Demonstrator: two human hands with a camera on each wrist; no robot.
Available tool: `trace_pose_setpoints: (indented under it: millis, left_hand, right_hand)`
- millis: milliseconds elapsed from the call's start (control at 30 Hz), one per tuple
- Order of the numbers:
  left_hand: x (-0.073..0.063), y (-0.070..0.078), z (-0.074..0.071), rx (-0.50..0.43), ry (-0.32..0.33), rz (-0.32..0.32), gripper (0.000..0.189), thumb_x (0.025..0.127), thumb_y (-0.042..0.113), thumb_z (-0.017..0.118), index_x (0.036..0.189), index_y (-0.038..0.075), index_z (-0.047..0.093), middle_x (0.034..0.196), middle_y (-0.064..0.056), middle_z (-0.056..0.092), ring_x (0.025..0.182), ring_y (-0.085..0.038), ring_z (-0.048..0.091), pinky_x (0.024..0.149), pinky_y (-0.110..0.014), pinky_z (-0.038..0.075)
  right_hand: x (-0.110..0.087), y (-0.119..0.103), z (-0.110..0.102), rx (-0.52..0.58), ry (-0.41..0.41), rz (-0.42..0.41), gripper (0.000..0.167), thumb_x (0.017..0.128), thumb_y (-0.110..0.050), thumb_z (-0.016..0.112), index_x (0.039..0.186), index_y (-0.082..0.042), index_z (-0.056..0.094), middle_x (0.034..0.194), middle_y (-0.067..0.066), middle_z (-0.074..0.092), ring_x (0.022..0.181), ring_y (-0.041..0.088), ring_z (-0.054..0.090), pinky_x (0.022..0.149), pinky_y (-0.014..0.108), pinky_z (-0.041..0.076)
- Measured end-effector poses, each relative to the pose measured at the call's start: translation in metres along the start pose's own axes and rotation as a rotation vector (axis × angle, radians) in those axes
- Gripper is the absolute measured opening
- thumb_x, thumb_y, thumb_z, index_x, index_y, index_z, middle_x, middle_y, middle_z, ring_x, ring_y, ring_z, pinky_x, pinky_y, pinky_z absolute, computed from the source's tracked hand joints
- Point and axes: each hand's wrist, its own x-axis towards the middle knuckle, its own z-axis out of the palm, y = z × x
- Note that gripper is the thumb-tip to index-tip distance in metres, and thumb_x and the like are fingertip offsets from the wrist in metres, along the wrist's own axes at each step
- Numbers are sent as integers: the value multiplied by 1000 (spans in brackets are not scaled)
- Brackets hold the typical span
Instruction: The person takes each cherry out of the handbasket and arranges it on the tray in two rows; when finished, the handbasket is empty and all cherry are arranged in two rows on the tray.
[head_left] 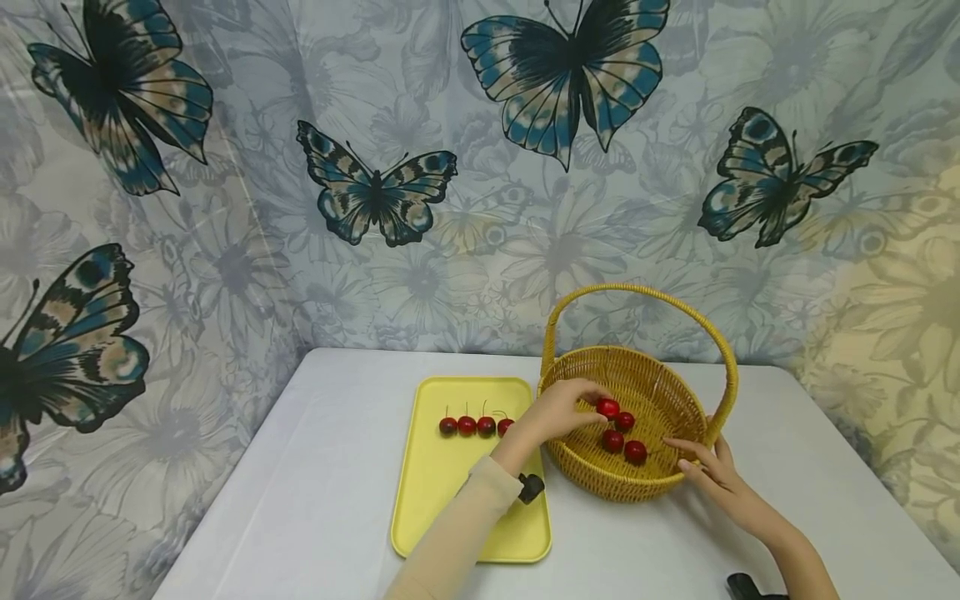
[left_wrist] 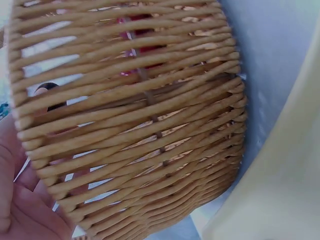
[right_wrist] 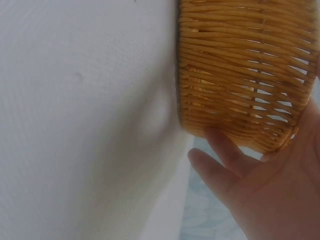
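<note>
A round yellow wicker basket (head_left: pixel 652 375) with a tall arched handle stands on the table, tilted toward me. Several red cherries (head_left: pixel 635 452) lie inside it. My left hand (head_left: pixel 562 408) reaches over the left rim. Its thumb and fingertips are apart, with a bright red cherry (head_left: pixel 607 408) right at their tips. Through the weave in the left wrist view, red cherry skin (left_wrist: pixel 142 45) shows some way from the left hand (left_wrist: pixel 35 200). My right hand (head_left: pixel 723 479) holds the basket's right rim, with fingers (right_wrist: pixel 220 155) against its outer wall.
Left of the basket lies a yellow tray (head_left: pixel 435 517), with several cherries (head_left: pixel 467 426) in a row, stems up. My left forearm crosses the tray. A white cloth covers the table (head_left: pixel 300 500). Butterfly-printed fabric (head_left: pixel 375 292) hangs behind and at the side.
</note>
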Motion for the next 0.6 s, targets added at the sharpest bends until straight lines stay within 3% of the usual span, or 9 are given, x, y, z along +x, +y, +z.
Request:
trace_pose_setpoints:
  millis: [400, 600]
  left_hand:
    - [-29, 3, -19, -88, 57, 38, 32, 87, 32, 64, 118, 25, 62, 110, 13, 62, 100, 1, 56, 89, -18, 46]
    - [-43, 3, -29, -112, 85, 20, 34, 86, 30, 66, 119, 21, 62, 112, 10, 62, 104, -2, 56, 92, -20, 45]
  right_hand:
    - [0, 1, 2, -2, 9, -12, 38, 101, -15, 36, 136, -3, 39, 143, 30, -27, 126, 61, -7, 78, 75, 28]
    - [-1, 1, 1, -4, 8, -13, 38, 101, -15, 36, 137, -4, 39, 143, 30, -26, 126, 61, -8, 79, 75, 28]
